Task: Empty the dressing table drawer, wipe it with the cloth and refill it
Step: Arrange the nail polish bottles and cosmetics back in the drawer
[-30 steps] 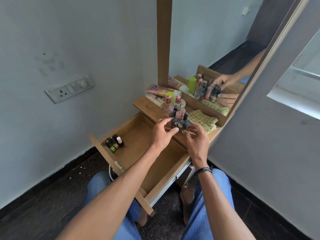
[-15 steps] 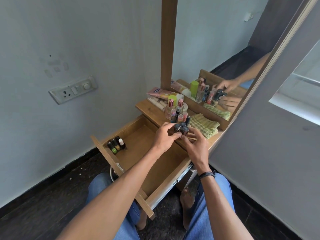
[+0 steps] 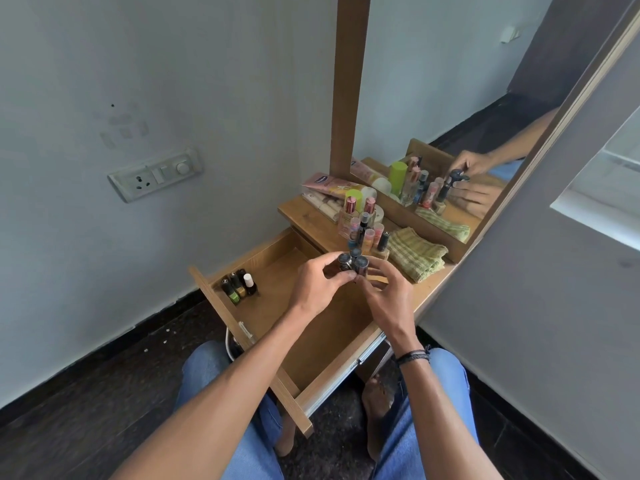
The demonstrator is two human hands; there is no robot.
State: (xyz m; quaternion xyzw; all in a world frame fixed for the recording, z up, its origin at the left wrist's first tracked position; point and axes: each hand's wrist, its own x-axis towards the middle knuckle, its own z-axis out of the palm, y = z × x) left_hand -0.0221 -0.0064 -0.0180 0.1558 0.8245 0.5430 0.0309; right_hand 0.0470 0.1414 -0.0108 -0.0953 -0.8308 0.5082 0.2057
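I sit before the dressing table (image 3: 429,299), its drawer (image 3: 277,271) pulled fully open over my knees and nearly bare, which reads to me as the refill stage: the green checked cloth (image 3: 415,256) lies folded on the tabletop just beside the mirror (image 3: 450,98), apart from my hands. Three nail polish bottles (image 3: 239,287) stand upright in the drawer's far left corner, hard against its front panel. A crowd of cosmetics (image 3: 360,220) waits on the tabletop behind my hands. My left hand (image 3: 317,289) and right hand (image 3: 388,299) meet above the drawer's right rear, fingers of both closed around a cluster of dark-capped bottles (image 3: 351,263), held upright, caps toward the camera. Whether three bottles or more I cannot tell. The open floor of the drawer lies below and to the left of the cluster, so the likely move is down and leftward toward the standing trio. The left hand is nearer that corner; the bottles' long axes should stay vertical.
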